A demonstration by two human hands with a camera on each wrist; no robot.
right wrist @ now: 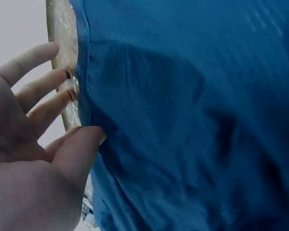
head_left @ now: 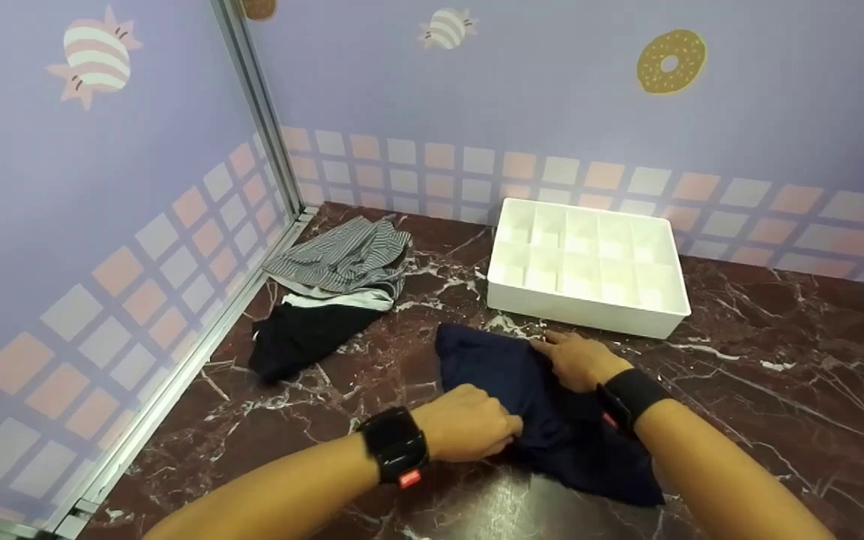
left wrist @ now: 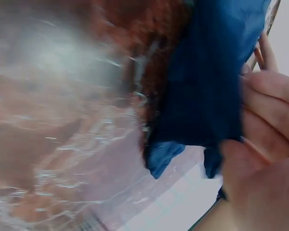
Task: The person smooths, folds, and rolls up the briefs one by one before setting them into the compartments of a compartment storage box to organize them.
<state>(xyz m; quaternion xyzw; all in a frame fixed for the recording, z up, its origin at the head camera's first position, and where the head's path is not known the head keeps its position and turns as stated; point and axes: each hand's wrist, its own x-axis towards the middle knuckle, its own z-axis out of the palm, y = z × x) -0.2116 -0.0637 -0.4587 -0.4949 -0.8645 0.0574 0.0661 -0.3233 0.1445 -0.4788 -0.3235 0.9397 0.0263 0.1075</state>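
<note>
A dark navy cloth point(head_left: 488, 361) lies spread and wrinkled on the marbled table in the head view, bright blue in the wrist views. My left hand point(head_left: 466, 424) grips its near left part; in the left wrist view the thumb and curled fingers point(left wrist: 269, 94) close on the cloth point(left wrist: 202, 96), which hangs in a fold. At the far right edge, my right hand point(head_left: 580, 361) pinches the hem. The right wrist view has the thumb point(right wrist: 82, 151) over the cloth point(right wrist: 173, 120), the other fingers spread beyond the edge. Each wrist wears a black band.
Behind the cloth stands a white divided box point(head_left: 589, 304), its compartments facing up. To the left lie a grey striped cloth point(head_left: 346, 255) and a black cloth point(head_left: 312, 337), partly overlapping. Patterned wall panels point(head_left: 477, 90) border the table point(head_left: 762, 390) at the back and left.
</note>
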